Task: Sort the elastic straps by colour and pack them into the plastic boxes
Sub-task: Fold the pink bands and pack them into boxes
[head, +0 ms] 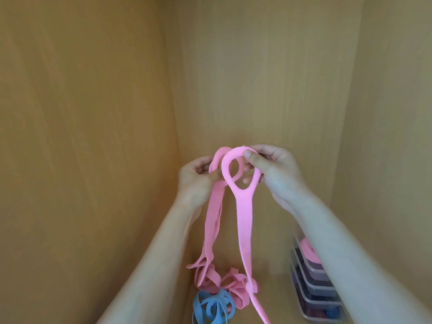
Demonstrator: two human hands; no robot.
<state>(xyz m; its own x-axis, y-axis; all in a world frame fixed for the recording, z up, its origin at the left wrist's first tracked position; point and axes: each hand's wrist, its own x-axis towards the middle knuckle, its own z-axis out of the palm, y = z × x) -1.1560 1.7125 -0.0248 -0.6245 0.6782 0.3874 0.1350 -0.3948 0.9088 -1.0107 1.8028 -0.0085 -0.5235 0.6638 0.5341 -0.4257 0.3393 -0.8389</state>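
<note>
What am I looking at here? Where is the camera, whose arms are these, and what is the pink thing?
No machine here: a person works with bare hands, and the single picture comes from a camera worn on their head, looking forward and down. The left hand and right hand both pinch a pink strap, looped at the top, its lengths hanging down. Below, on the wooden surface, lie a pink heap and tangled blue straps. At the right stand clear plastic boxes; one holds a pink roll.

Both hands [236, 176] pinching looped pink strap [243, 220], blue straps [214, 307] below
</note>
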